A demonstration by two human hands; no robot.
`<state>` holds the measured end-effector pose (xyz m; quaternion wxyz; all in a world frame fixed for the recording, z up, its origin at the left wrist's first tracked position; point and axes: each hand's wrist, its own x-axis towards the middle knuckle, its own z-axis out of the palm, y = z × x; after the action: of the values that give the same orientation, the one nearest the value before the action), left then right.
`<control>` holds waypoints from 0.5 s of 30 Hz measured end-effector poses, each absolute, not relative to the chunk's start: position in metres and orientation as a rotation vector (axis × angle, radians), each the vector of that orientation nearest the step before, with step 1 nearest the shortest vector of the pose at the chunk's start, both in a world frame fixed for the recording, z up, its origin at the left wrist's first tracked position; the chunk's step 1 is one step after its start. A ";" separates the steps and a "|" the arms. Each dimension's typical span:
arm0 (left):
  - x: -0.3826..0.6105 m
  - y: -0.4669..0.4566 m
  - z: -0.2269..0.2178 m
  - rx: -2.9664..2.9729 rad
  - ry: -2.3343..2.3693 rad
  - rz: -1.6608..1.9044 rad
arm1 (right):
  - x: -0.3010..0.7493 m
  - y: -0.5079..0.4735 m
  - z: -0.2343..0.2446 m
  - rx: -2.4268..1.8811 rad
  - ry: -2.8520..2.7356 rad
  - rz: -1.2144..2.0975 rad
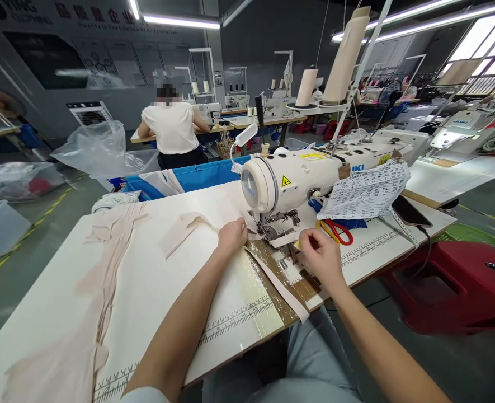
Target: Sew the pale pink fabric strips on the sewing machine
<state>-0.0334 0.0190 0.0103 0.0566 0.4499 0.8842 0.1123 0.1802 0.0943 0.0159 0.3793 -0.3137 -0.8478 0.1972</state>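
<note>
A white sewing machine (pixel 289 179) stands on the table, its presser foot (pixel 266 228) between my two hands. My left hand (pixel 232 234) is closed at the left of the foot, fingertips pressed on a pale pink fabric piece (pixel 184 228) that trails leftward over the tabletop. At the other side my right hand (pixel 321 256) is pinched, thumb against fingers, at the end of a light fabric strip (pixel 284 239) that runs out from the foot. Another pale strip (pixel 278 282) slants from the foot down over the table's front edge.
A stack of pale pink fabric pieces (pixel 108 268) lies at the left. Red-handled scissors (pixel 339 230), a phone (pixel 410 210) and a patterned cloth (pixel 364 190) are at the right. Thread cones (pixel 345 61) stand above. A red stool (pixel 452 285) is beside the table. A person (pixel 169 123) sits ahead.
</note>
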 end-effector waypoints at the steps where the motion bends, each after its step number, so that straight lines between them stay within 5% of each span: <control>1: -0.033 0.020 0.010 1.353 2.692 0.345 | 0.180 0.091 0.014 -0.745 -2.194 0.516; 10: -0.085 -0.054 0.038 1.018 2.829 0.340 | 0.130 0.004 0.007 0.030 -2.612 0.462; 13: -0.088 -0.103 0.052 0.938 2.777 0.497 | 0.134 0.017 0.014 -0.142 -2.622 0.437; 15: -0.076 -0.129 0.063 0.821 2.539 0.939 | 0.145 0.042 0.017 -0.447 -2.594 0.404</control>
<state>-0.0762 -0.1286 0.0630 0.1555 0.2867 0.8866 0.3279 0.1454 0.0424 0.0166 0.2370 -0.1631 -0.9463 0.1473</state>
